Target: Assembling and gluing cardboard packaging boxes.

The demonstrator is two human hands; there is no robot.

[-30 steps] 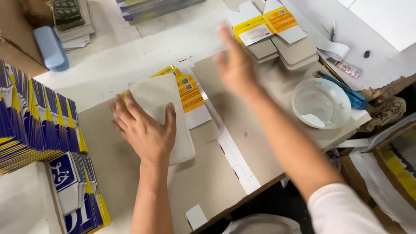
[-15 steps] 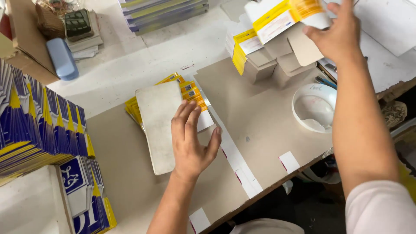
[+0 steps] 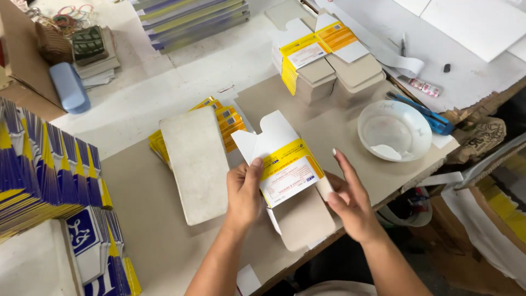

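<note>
You've got a flat carton blank (image 3: 285, 167) in both hands, held just above the near middle of the tabletop (image 3: 137, 186). It's the white and yellow one with a label panel facing up and a plain grey flap hanging toward you. Your left hand (image 3: 244, 192) has its grip closed on the blank's left edge, thumb on top of the yellow strip. Your right hand (image 3: 350, 200) is at the right edge with the fingers spread out fairly straight, touching the side of the blank more than clamping it, so that grip is open.

Just left of your left hand there's a pale board (image 3: 197, 164) lying on a stack of yellow flat cartons (image 3: 227, 120). Far side, middle, sits a pile of the same kind of blanks (image 3: 323, 60). To the right there's a white bowl (image 3: 394, 131) with a blue tool (image 3: 424, 112) just beyond it. Far left edge has a big fanned stack of blue and yellow cartons (image 3: 44, 170), and a blue case (image 3: 68, 87) further back.
</note>
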